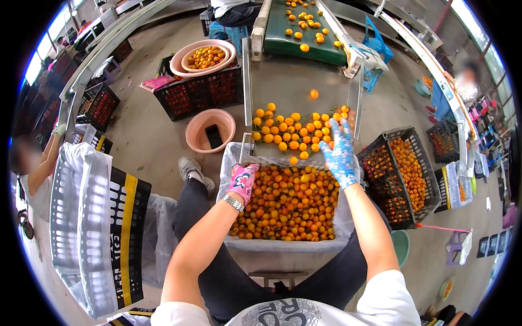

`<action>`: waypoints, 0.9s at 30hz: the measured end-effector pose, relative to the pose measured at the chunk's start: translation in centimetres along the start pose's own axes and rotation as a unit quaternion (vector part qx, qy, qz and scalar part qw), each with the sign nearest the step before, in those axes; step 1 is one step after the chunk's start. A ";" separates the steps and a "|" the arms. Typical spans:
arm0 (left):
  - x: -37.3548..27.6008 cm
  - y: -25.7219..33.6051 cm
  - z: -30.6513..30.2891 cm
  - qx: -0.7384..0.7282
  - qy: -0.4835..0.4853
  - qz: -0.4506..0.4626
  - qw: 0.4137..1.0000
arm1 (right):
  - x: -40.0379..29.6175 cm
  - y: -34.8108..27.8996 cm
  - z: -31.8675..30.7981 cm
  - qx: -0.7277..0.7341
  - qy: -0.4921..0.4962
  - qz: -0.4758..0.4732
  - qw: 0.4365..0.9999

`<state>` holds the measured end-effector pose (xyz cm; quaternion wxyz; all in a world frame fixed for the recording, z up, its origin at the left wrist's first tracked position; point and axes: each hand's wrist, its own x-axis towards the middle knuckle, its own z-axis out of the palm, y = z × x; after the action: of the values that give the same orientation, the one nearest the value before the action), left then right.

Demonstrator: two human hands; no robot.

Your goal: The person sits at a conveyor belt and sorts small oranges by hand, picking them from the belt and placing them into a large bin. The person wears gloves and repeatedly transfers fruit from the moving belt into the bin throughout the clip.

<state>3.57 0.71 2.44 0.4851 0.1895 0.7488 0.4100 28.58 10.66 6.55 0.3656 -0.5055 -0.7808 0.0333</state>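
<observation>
Yellow-orange cherry tomatoes lie on the lower end of a metal chute, below a green conveyor belt that carries more. My right hand, in a blue floral glove, is spread over the tomatoes at the chute's right side; its fingers look apart. Under the chute's end stands a crate with a white liner, filled with orange cherry tomatoes. My left hand, in a pink floral glove, is at the crate's upper left edge. Its fingers are partly hidden, so I cannot tell whether it holds anything.
Left of the chute, a black crate bears pink basins of tomatoes. A pink basin nearby holds a phone. At the right stands a black tomato crate; lined crates stand at the left. Other people work around.
</observation>
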 end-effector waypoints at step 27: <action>6.6 -5.5 1.9 -0.142 -0.067 -0.017 0.987 | -1.3 1.4 2.6 0.113 -0.074 0.038 0.990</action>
<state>2.90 2.78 -6.03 0.5634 0.1329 0.6514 0.4905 28.38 11.12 3.34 0.3601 -0.4863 -0.7772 0.1728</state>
